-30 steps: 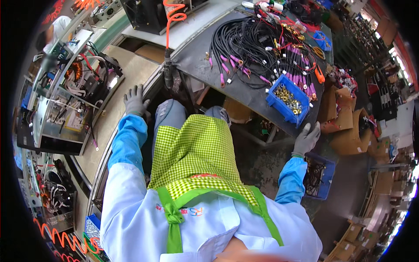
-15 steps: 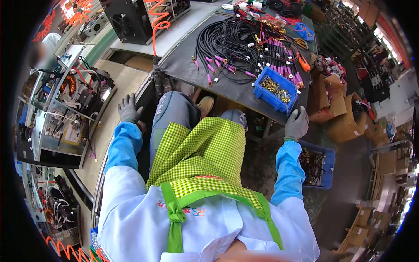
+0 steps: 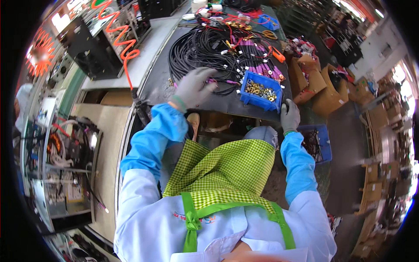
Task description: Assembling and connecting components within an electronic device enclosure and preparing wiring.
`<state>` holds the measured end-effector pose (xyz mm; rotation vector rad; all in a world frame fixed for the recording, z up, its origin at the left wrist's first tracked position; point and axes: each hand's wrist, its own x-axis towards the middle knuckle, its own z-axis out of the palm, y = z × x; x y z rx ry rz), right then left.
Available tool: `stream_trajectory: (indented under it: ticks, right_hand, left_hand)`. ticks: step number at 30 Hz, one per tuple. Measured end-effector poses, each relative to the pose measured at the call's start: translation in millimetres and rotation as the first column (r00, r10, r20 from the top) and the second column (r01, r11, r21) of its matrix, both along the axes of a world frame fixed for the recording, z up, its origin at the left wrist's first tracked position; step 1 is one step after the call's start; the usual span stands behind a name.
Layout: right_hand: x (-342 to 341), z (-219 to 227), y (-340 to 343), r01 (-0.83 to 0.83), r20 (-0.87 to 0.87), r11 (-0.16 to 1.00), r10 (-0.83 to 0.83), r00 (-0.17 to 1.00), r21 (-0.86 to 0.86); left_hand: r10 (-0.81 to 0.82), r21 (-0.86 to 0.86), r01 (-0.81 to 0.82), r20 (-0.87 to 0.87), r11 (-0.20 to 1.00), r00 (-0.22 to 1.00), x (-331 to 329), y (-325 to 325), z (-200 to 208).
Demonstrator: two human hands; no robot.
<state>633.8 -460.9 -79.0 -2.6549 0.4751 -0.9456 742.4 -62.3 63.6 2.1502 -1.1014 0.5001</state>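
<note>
My left hand (image 3: 195, 87), in a grey glove, reaches over the dark workbench (image 3: 161, 83) and rests on the near end of a heap of black cables (image 3: 196, 48) with pink and white ends. Whether its fingers hold a cable cannot be made out. My right hand (image 3: 289, 115), also gloved, grips the bench's near edge just right of a small blue bin (image 3: 261, 91) full of brass fittings. I wear blue sleeve covers and a green checked apron (image 3: 222, 170).
An orange coiled air hose (image 3: 124, 48) hangs at the bench's left. A blue crate (image 3: 318, 142) of dark parts sits on the floor to my right, with cardboard boxes (image 3: 314, 83) beyond it. Racks of wiring (image 3: 65, 148) stand at my left.
I have risen toward the bench. My left hand lifted from beside my knee onto the cables. My right hand moved up from near the floor crate to the bench edge.
</note>
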Motion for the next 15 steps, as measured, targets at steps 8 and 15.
stream_trajectory:
  ticks: [8, 15]
  right_hand:
    - [4.7, 63.9, -28.1, -0.186, 0.027, 0.739, 0.222, 0.975, 0.648]
    - [49.2, 101.8, 26.4, -0.314, 0.032, 0.831, 0.338, 0.941, 0.458]
  left_hand:
    - [-0.288, 0.258, 0.315, -0.137, 0.914, 0.948, 14.8, -102.0, -50.7]
    - [-0.198, 0.394, 0.217, -0.089, 0.893, 0.976, 18.2, -122.4, -57.0]
